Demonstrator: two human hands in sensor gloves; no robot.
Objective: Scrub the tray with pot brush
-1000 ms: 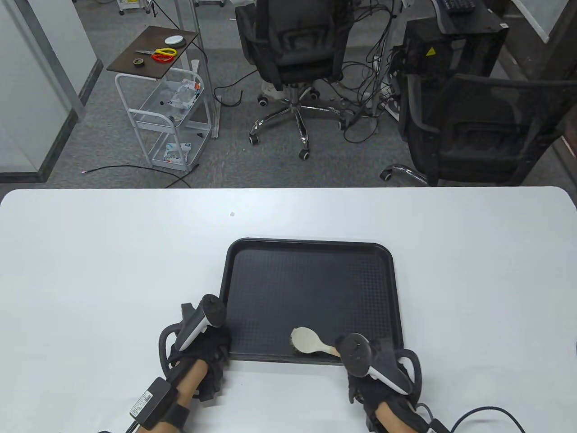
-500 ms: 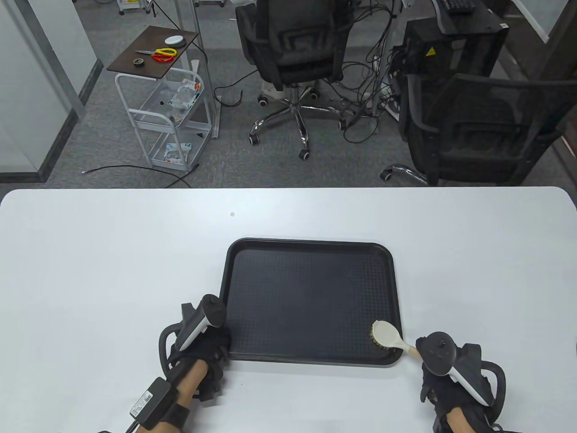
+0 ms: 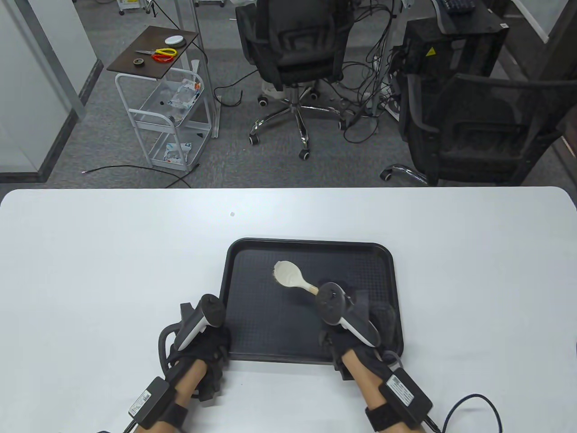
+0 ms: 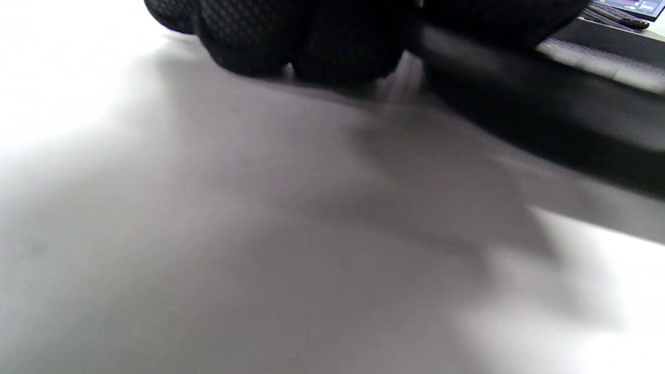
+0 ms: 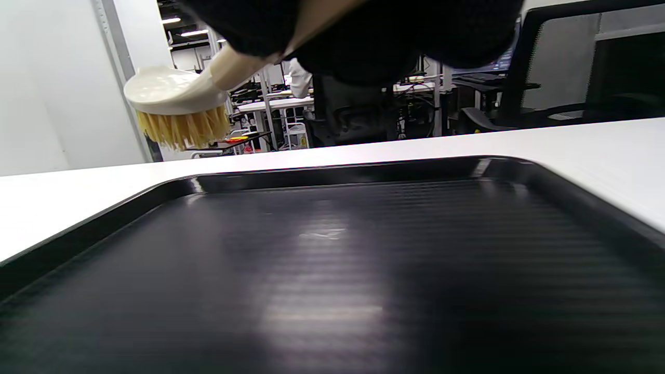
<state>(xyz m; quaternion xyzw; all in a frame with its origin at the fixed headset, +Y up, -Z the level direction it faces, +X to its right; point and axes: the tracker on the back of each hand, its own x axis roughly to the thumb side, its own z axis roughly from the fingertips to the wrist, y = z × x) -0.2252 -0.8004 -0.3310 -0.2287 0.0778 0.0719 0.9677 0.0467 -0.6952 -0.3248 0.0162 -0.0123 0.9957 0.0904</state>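
Tray (image 3: 252, 347) black, flat on desk (image 3: 90, 252). Your right hand (image 3: 356, 333) grips pot brush (image 3: 288, 275) raised over it; your left hand (image 3: 203, 343) presses the tray's near-left corner.

Beyond the white table (image 3: 112, 252) we see two black chairs (image 3: 295, 49) (image 3: 478, 131) on grey carpet. At far left stands a white cart (image 3: 167, 112), its brown top carrying scissors (image 3: 160, 54), a white disc (image 3: 176, 40) and tape (image 3: 138, 62).

Both hands: black mesh gloves w/ white-black trackers (image 3: 198, 318), bare forearms, black labelled wrist boxes (image 3: 148, 403), cables.
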